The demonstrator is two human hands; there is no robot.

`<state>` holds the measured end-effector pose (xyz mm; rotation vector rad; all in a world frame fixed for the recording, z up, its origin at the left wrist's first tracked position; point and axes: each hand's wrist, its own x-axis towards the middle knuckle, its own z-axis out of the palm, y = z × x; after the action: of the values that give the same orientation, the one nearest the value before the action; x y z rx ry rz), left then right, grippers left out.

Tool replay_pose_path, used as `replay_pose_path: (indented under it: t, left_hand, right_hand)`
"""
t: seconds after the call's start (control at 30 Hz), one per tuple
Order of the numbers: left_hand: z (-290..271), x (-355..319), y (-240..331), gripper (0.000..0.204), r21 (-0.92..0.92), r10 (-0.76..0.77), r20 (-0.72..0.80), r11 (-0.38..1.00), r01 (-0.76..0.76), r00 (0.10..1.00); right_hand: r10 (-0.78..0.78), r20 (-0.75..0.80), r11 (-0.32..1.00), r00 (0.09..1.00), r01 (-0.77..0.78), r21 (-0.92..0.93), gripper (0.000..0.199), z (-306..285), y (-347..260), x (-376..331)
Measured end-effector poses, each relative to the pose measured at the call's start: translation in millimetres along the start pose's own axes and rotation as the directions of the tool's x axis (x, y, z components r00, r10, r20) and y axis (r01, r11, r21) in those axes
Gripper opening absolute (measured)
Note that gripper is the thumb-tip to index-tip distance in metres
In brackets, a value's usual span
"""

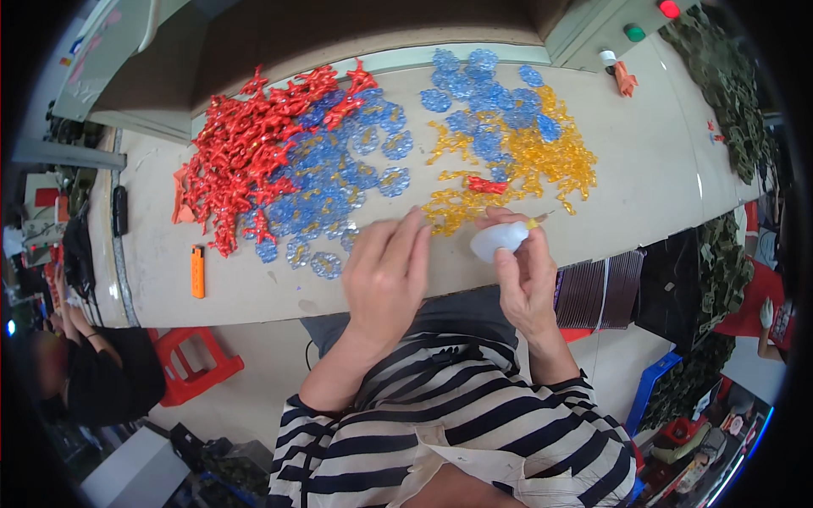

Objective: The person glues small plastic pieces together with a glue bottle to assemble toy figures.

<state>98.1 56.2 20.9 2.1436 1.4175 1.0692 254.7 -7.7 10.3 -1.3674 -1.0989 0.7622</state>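
In my right hand (pixel 529 275) is a small white squeeze bottle (pixel 498 240) with a yellow neck and a thin needle tip, tilted so the tip points right, over the table. My left hand (pixel 385 275) hovers just left of it, back upward, fingers close together; whatever they may hold is hidden. Just beyond both hands lie small clear yellow plastic pieces (pixel 550 157). A red piece (pixel 487 184) lies among them. To the left spread clear blue round flower-like discs (pixel 318 182), some with yellow centres, beside a heap of shiny red branching figures (pixel 241 148).
More blue discs (pixel 483 80) lie at the back. An orange-handled cutter (pixel 197 271) lies at front left, and a small white-capped orange item (pixel 625 78) at back right. A red stool (pixel 195 364) and a seated person (pixel 110 364) are at the left.
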Motion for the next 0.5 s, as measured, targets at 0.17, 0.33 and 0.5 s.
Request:
replay_pose_path:
  t: [0.17,0.33,0.5]
  left_hand:
    - [49.0,54.6,13.4,0.023,-0.014,0.178,0.183,0.984,-0.178,0.967]
    - [81.4,92.2,9.8,0.024,0.001,0.241,0.218,0.969,-0.247,0.946]
    - [82.9,93.4,8.6,0.024,-0.001,0.336,0.202,0.939,-0.343,0.92]
  right_hand:
    - [0.062,-0.052,0.996,0.997,-0.065,-0.06,0.03,-20.0,9.7,-3.6]
    - [0.044,-0.104,0.993,0.994,-0.055,-0.105,0.032,-29.8,13.0,-2.1]
    - [-0.007,-0.151,0.991,0.988,-0.013,-0.132,0.032,-34.8,11.5,-0.3]
